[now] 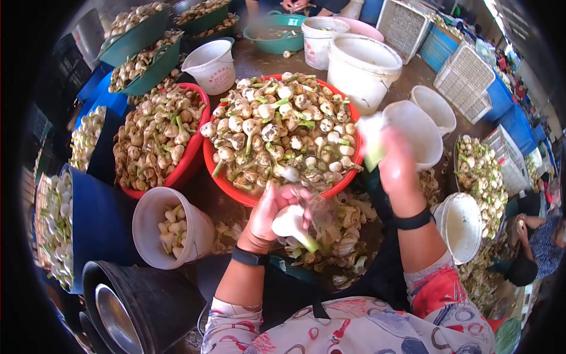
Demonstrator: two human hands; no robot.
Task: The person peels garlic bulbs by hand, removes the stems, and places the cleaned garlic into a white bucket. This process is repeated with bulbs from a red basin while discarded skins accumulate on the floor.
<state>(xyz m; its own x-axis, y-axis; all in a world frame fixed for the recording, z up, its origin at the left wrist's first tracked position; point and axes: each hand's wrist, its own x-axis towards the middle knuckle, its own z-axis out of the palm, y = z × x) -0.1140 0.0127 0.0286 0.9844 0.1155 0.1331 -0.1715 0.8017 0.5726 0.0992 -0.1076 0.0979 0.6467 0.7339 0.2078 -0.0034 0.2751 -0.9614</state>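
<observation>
My left hand (277,209) is closed around a garlic bulb (290,223), white and clean, its short green stem pointing down to the right. Smeared by motion, my right hand (399,156) is raised beside the right rim of a red basin (352,112). From its fingers hangs a blurred white and green piece of garlic peel (371,141). Many unpeeled garlic bulbs (271,131), dirty and with cut stems, are heaped in that basin, just beyond my left hand. Below my hands lies a pile of peelings (348,227).
A white bucket (147,221) at left holds several peeled bulbs. Another red basin (197,144) of garlic stands behind it. White buckets (359,76) and a pale tub (415,127) are at right. A co-worker (533,248) sits at far right; another person's hands (295,5) show at top.
</observation>
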